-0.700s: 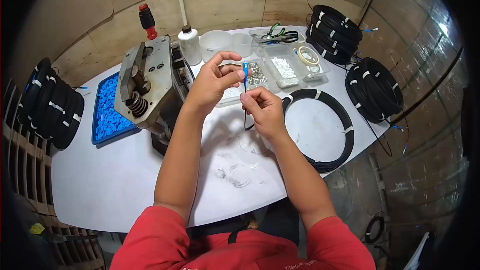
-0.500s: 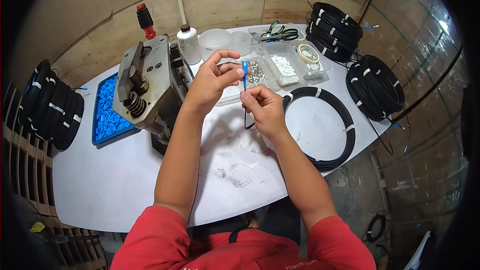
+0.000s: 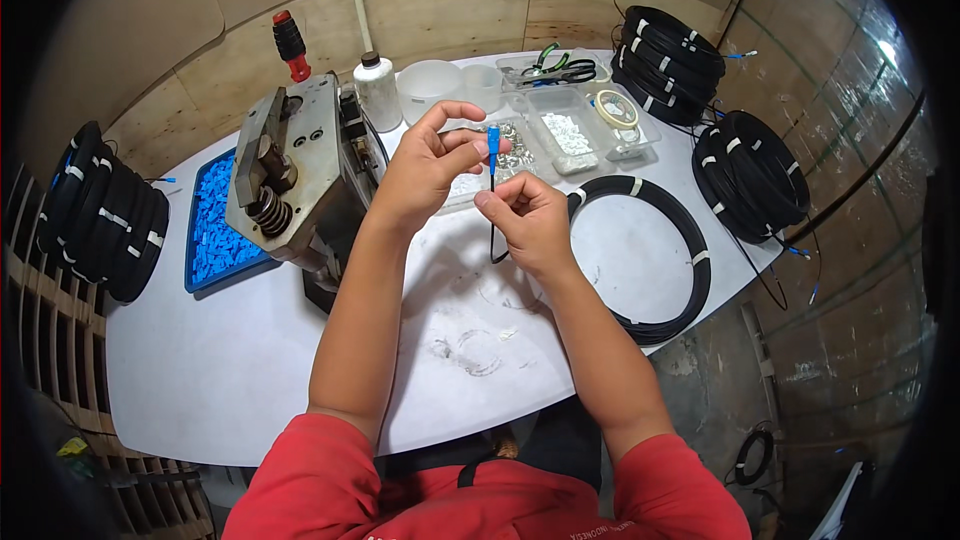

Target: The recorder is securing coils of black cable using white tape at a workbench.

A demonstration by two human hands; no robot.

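My left hand [image 3: 428,165] pinches blue connector [image 3: 493,140] above table [image 3: 240,370]; right hand [image 3: 530,222] pinches its black cable [image 3: 492,243], partly hiding it. Left hand partly covers metal pieces [image 3: 516,148]. Press [image 3: 325,130] blocks part of blue tray [image 3: 235,277] holding blue pieces [image 3: 215,225]; clear tub [image 3: 560,95] holds white pieces [image 3: 568,135].

The table [image 3: 230,370] spans the middle of the frame. At centre, over it, the left hand [image 3: 437,155] and, lower right, the right hand [image 3: 527,220] meet along one connector [image 3: 494,142], its cable [image 3: 493,240] hanging below. Behind them lie metal pieces [image 3: 513,145]; farther right, a box of small parts [image 3: 568,135], a tape roll [image 3: 615,108] beside it and scissors [image 3: 560,75] behind. Bottle [image 3: 378,92], bowl [image 3: 430,80] and cup [image 3: 483,85] run left to right at upper centre. Left of the hands stands a bench press [image 3: 320,130], then a tray [image 3: 232,276] of connector housings [image 3: 215,210], then a cable-coil stack [image 3: 105,210] at far left. A single cable coil [image 3: 688,230] lies right of the right hand; two more stacks occupy the upper right, one [image 3: 668,65] behind the other [image 3: 750,175].
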